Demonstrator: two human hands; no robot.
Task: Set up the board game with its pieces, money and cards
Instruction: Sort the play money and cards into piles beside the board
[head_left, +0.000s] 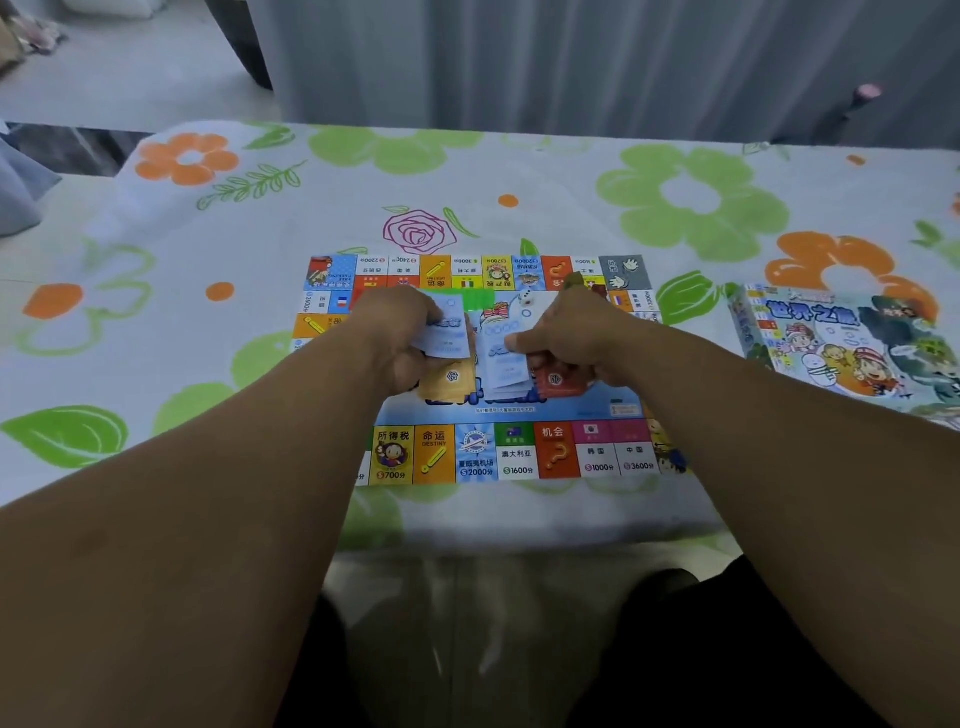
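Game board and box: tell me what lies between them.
Nothing but bare flowered tablecloth separates the game board from the box, seen in the head view.

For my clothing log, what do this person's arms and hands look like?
The left forearm and right forearm are bare to the frame edge, no sleeves showing. The left hand and right hand wear no gloves; no watch or bracelet shows at either wrist.

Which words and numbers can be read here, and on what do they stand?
Game board, near row:
"所得税", "700分"
"命运", "DESTINY"
"2000分"
"澳大利亚", "1600分"
"机会"
"韩国", "1000分"
"中国", "3600分"
Box: "世界之旅"
Far row (upside down), paper notes, cards: too small or blurred to read.
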